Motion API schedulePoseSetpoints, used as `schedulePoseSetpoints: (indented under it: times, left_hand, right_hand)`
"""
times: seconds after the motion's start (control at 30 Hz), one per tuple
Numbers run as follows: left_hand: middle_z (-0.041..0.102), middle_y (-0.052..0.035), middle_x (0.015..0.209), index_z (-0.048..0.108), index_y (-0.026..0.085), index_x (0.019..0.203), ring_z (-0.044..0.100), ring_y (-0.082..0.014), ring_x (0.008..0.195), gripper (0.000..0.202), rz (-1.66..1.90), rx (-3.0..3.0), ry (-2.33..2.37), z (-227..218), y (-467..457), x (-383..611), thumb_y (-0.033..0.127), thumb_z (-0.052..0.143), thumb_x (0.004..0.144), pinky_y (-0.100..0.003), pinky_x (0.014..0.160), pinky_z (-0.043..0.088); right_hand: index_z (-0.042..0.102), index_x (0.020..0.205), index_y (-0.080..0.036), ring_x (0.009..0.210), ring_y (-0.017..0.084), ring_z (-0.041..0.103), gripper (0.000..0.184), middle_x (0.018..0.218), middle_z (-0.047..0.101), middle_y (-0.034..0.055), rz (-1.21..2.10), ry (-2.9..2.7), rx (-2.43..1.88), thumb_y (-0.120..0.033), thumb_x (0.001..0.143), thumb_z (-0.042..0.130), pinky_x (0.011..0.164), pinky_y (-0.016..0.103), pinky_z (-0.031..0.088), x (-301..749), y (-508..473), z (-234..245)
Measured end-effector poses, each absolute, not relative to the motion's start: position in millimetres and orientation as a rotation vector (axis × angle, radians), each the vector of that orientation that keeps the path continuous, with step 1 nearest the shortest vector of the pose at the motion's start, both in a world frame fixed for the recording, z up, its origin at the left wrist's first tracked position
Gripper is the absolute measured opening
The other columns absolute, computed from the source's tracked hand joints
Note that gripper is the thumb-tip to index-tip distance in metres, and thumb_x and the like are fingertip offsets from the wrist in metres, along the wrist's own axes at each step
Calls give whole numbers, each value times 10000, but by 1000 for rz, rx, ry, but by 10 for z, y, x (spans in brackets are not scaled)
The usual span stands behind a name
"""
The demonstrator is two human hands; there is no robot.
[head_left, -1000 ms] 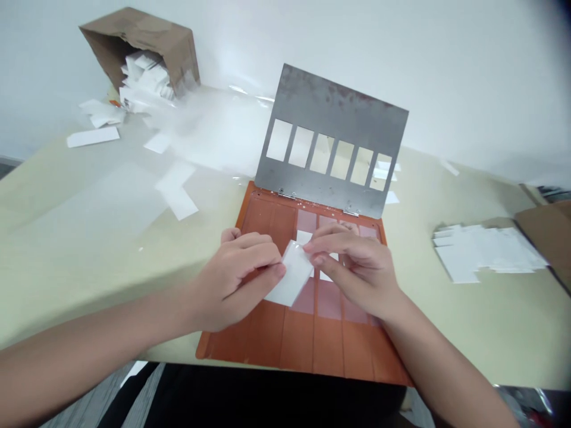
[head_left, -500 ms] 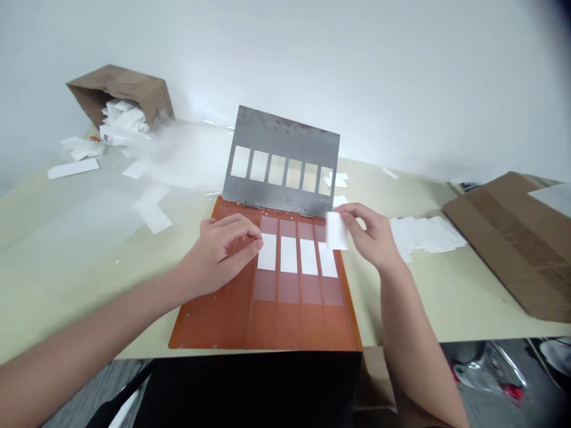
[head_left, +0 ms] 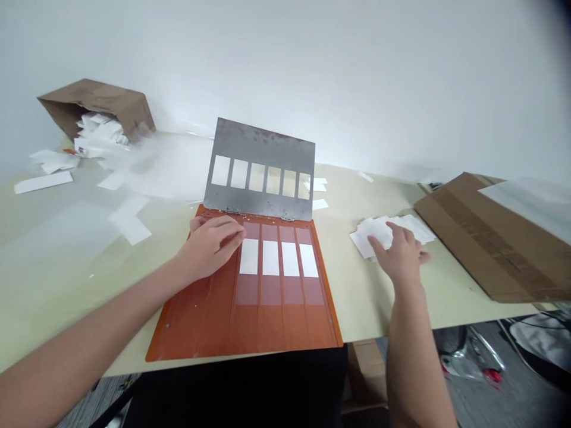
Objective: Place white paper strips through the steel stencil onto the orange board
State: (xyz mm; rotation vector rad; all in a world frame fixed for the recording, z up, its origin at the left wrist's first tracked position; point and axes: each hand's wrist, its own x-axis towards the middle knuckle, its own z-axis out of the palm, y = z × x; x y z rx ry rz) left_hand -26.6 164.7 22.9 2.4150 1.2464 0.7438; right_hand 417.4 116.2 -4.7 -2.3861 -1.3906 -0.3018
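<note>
An orange-brown jig board (head_left: 196, 321) with lengthwise grooves lies at the table's front edge. Several white cards (head_left: 270, 258) sit side by side on purplish strips (head_left: 270, 290) across it. A grey metal plate (head_left: 263, 205) with a row of rectangular windows stands tilted up, hinged at the board's back edge. Over the board's left part is my left hand (head_left: 209, 245), its thumb and fingers pinched together beside the leftmost card; what they hold, if anything, is hidden. My right hand (head_left: 400, 255) is open, fingers apart, over a loose pile of white cards (head_left: 370, 232) right of the board.
A cardboard box (head_left: 116, 95) on its side at the back left spills white pieces (head_left: 100, 131). Clear plastic film (head_left: 165, 166) and loose white strips lie near it. Another cardboard box (head_left: 499, 238) stands at the right. More white slips (head_left: 319, 204) lie behind the board.
My right hand has moved right, from the board's edge to the card pile; the white card it held no longer shows in it. My left hand stays pinched. The view has shifted right.
</note>
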Motion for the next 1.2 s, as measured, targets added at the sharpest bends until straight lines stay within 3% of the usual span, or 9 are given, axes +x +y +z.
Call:
schedulePoseSetpoints:
  times: [0.17, 0.3, 0.43, 0.6, 0.73, 0.83, 0.93, 1.03, 1.2]
  left_hand:
    - [707, -21, 903, 639, 206, 861, 623, -179, 832, 313, 832, 2633, 1116, 197, 1615, -333, 305, 387, 1018, -419, 895, 284]
    - [717, -22, 903, 639, 207, 853, 622, -175, 808, 273, 893, 2695, 1054, 206, 1568, -335, 250, 418, 1008, -416, 850, 279]
    - [718, -26, 898, 654, 209, 856, 635, -180, 845, 229, 1008, 2763, 959, 153, 1534, -349, 205, 463, 984, -409, 837, 299]
    - [724, -23, 902, 664, 216, 862, 633, -178, 842, 218, 1045, 2812, 955, 111, 1541, -358, 200, 478, 975, -406, 834, 300]
    - [715, -27, 872, 658, 205, 843, 636, -187, 827, 209, 972, 2818, 979, 135, 1577, -391, 197, 487, 963, -403, 807, 314]
    - [725, -22, 878, 660, 218, 862, 641, -189, 824, 184, 953, 2796, 1048, 134, 1598, -420, 196, 497, 943, -431, 825, 297]
    - [735, -22, 897, 656, 228, 906, 649, -200, 849, 160, 939, 2784, 1094, 111, 1602, -426, 198, 500, 923, -452, 843, 287]
    - [739, -34, 941, 646, 224, 966, 659, -225, 897, 173, 934, 2779, 1116, 99, 1596, -412, 175, 498, 891, -459, 850, 292]
    - [737, -63, 1040, 594, 207, 1103, 655, -262, 973, 283, 842, 2727, 1156, 118, 1586, -385, 153, 469, 855, -483, 869, 296]
  right_hand:
    - [214, 1536, -105, 1469, 498, 153, 1080, 1601, 100, 302, -87, -1141, -2369, -637, 677, 595, 1128, 659, 209, 4047, 1131, -323]
    - [171, 1527, -38, 1505, 474, -39, 1043, 1599, -52, 332, -66, -1232, -2276, -546, 701, 554, 1175, 632, 100, 4005, 1241, -366]
    - [217, 1507, -46, 1492, 495, -71, 943, 1588, -58, 343, -125, -1263, -2260, -532, 750, 500, 1127, 703, 78, 4002, 1340, -336]
    - [366, 1461, -98, 1479, 525, 68, 874, 1610, 95, 300, -152, -1142, -2295, -545, 731, 540, 1086, 749, 142, 3950, 1401, -105]
    - [506, 1346, -113, 1368, 382, 432, 666, 1403, 515, 252, -367, -1311, -1908, -511, 813, 539, 1132, 593, 292, 3619, 1470, 326]
    - [611, 1158, -211, 1109, 297, 641, 414, 1201, 676, 136, -103, -1576, -1604, -497, 860, 584, 1007, 516, 456, 3104, 1527, 594]
    - [638, 1082, -279, 1070, 257, 668, 271, 1129, 723, 52, 214, -2019, -1370, -464, 884, 627, 1068, 533, 397, 2526, 1527, 666]
    - [595, 1200, -294, 1176, 302, 626, 442, 1220, 703, 51, 320, -2279, -1356, -527, 836, 692, 1132, 612, 239, 2121, 1460, 546]
    - [572, 1213, -275, 1311, 368, 520, 609, 1259, 695, 76, 364, -2437, -1335, -630, 748, 742, 1103, 613, 208, 1976, 1363, 265]
